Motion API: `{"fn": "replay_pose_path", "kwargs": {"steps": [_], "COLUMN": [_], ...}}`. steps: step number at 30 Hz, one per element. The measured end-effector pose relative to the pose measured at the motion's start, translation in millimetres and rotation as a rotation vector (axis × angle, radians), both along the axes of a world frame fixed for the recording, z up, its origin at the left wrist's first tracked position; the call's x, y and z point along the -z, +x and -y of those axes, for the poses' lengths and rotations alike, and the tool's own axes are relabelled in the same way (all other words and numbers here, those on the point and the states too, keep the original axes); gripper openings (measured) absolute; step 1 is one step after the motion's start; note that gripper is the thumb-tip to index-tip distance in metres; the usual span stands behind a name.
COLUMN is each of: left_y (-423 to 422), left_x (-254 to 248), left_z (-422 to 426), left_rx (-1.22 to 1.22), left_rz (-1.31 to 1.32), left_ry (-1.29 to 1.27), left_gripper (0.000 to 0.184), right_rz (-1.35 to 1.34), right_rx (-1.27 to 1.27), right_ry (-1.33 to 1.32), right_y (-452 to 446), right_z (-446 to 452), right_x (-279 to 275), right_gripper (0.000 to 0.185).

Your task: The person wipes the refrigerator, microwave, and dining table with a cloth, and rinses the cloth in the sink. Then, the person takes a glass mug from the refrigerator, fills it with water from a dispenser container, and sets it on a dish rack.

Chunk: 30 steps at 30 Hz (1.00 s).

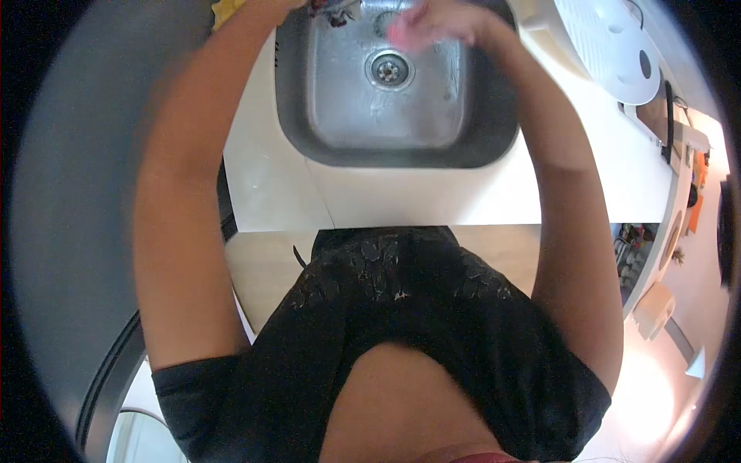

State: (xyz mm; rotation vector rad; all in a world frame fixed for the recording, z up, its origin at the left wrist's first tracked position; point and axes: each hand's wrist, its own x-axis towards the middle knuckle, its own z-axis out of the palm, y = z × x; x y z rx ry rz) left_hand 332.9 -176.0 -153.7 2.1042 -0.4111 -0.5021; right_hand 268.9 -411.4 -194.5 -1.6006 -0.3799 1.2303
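Observation:
The steel sink (382,127) lies in front of me, with a round drain (390,70) in its floor. My left hand (284,5) is at the top edge of the view, over the sink's left rim, with its fingers mostly cut off. Close beside it is a dark and clear, shiny item (337,14), only partly in view; whether the hand holds it does not show. Over the far part of the basin, my right hand (440,21) is smeared by motion. A pinkish blur shows at its fingers, too unclear to name.
A white counter (386,193) surrounds the sink. At the far right stands a white ribbed drainboard (606,46). Something yellow (224,11) shows behind my left wrist. Below the counter at right is an open compartment (634,245) with small items.

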Motion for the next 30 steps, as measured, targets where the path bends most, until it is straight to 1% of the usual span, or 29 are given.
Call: {"fn": "replay_pose_path", "kwargs": {"steps": [1,2,3,4,6,7,8,9,10,11,12,13,14,15,16,18,19,20,22,23,25,26,28,29,30], "left_y": [12,24,21,15,-11,-7,-6,-5,-3,0,4,4,3,3,1,-3,-6,-9,-18,-20,-23,-32,-48,-52,-54], "left_x": [21,42,47,42,1,-1,9,19,30,44,52,53,53,54,52,52,48,45,44,52,67,62,47,48,48], "left_z": [1,0,3,6,24,33,40,46,54,63,71,73,77,81,83,85,86,86,85,87,85,80,74,71,68], "left_rx": [0.030,0.035,0.049,0.061,0.028,0.030,0.047,0.064,0.065,0.080,0.096,0.098,0.156,0.212,0.212,0.229,0.229,0.225,0.142,0.127,0.103,0.079,0.053,0.001,-0.005], "left_rz": [0.019,-0.086,0.005,0.095,-0.117,-0.089,-0.057,-0.024,0.000,0.108,0.217,0.240,0.238,0.232,0.245,0.254,0.187,0.184,0.133,0.120,0.314,0.306,0.212,0.211,0.208], "left_ry": [-0.031,-0.124,-0.068,-0.011,0.058,0.052,0.031,0.013,0.011,-0.014,-0.039,-0.040,-0.015,0.012,0.013,0.096,0.150,0.155,0.060,0.067,0.084,0.093,0.096,0.129,0.128], "left_gripper": [0.017,0.020,0.026,0.033,0.032,0.032,0.027,0.023,0.023,0.023,0.023,0.023,0.022,0.021,0.021,0.023,0.025,0.025,0.030,0.030,0.035,0.035,0.038,0.040,0.040], "right_rz": [-0.083,-0.043,-0.003,0.020,0.455,0.263,0.285,0.318,0.348,0.400,0.421,0.491,0.559,0.575,0.599,0.637,0.688,0.684,0.787,0.777,0.861,0.860,0.860,0.815,0.815], "right_rx": [-0.254,-0.327,-0.397,-0.391,-0.309,0.052,0.060,0.244,0.425,0.516,0.522,0.570,0.619,0.622,0.695,0.835,0.859,0.856,0.759,0.743,0.584,0.561,0.617,0.654,0.647], "right_ry": [-0.133,-0.294,-0.457,-0.470,-0.501,-0.507,-0.512,-0.398,-0.276,-0.277,-0.273,-0.330,-0.388,-0.386,-0.392,-0.400,-0.400,-0.395,-0.481,-0.472,-0.633,-0.618,-0.692,-0.633,-0.633], "right_y": [-18,-50,-73,-71,-61,-47,-35,-23,-14,-8,-4,-3,1,5,9,17,24,32,46,52,58,58,53,43,35], "right_z": [-9,-23,-33,-29,-12,-3,11,25,34,38,39,35,33,31,28,20,18,14,6,4,0,-2,-4,-5,-7], "right_x": [5,-8,-19,-16,-17,-30,-34,-38,-43,-51,-58,-68,-75,-81,-88,-97,-95,-92,-84,-77,-63,-55,-44,-47,-45], "right_gripper": [0.041,0.037,0.034,0.034,0.026,0.022,0.022,0.023,0.024,0.019,0.019,0.015,0.012,0.012,0.013,0.019,0.031,0.031,0.048,0.048,0.057,0.057,0.059,0.059,0.059]}}
